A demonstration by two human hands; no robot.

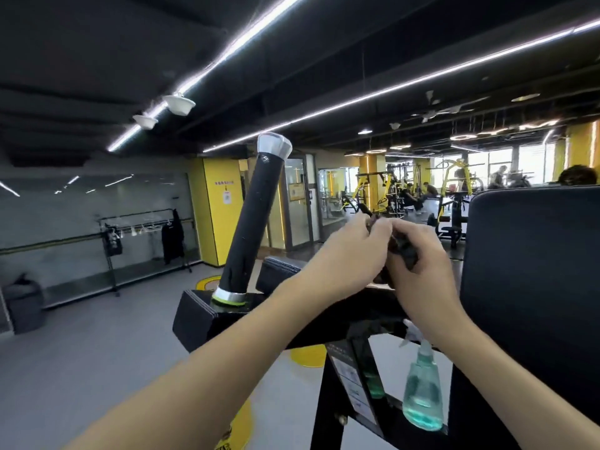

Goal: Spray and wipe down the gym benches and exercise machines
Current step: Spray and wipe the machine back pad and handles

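Observation:
Both my hands meet above a black exercise machine frame (207,316). My left hand (350,254) and my right hand (422,264) both grip a dark cloth (404,250), bunched between their fingers. A clear spray bottle (422,394) with blue-green liquid hangs by its trigger on the frame, under my right forearm. A black padded handle (251,228) with a silver cap rises at a slant from the frame, left of my hands. A large black back pad (535,280) stands at the right.
Grey floor with yellow markings (308,355) lies below the frame. At the left are a black bin (24,303) and a coat rack (143,241) before a mirror wall. Yellow machines (386,193) and people fill the far right background.

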